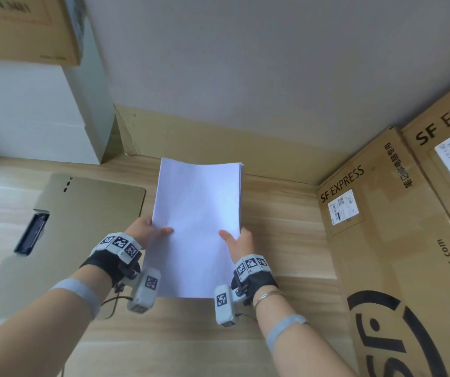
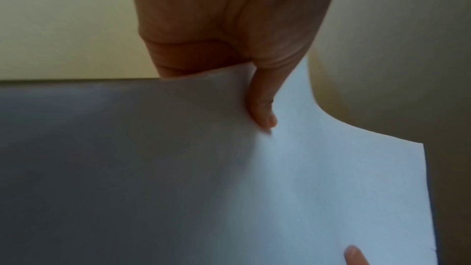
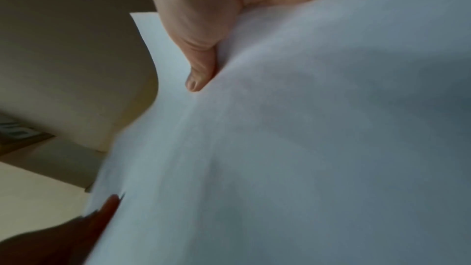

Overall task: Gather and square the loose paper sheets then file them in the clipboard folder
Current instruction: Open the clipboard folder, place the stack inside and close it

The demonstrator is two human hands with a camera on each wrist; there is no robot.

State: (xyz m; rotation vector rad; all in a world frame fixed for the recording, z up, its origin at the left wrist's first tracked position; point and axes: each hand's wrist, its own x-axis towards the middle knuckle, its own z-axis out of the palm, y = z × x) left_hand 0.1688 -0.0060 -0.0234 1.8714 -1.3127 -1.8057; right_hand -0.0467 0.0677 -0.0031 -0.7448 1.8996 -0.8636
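A stack of white paper sheets [image 1: 198, 227] is held up above the wooden table, its top edges nearly even. My left hand [image 1: 150, 231] pinches the stack's left edge, thumb on the front. My right hand [image 1: 238, 240] pinches the right edge the same way. The left wrist view shows my left thumb [image 2: 262, 108] pressed on the paper sheets [image 2: 305, 188]. In the right wrist view my right thumb [image 3: 201, 67] lies on the paper sheets [image 3: 305, 148]. The olive clipboard folder [image 1: 87, 213] lies open and flat to the left, its black clip [image 1: 32, 234] on the left part.
Brown SF Express cartons [image 1: 397, 254] lean along the right side. A white box [image 1: 33, 112] with a cardboard box [image 1: 25, 25] on top stands at the back left. A grey wall with a tan skirting [image 1: 218, 142] borders the far edge of the table [image 1: 286, 227].
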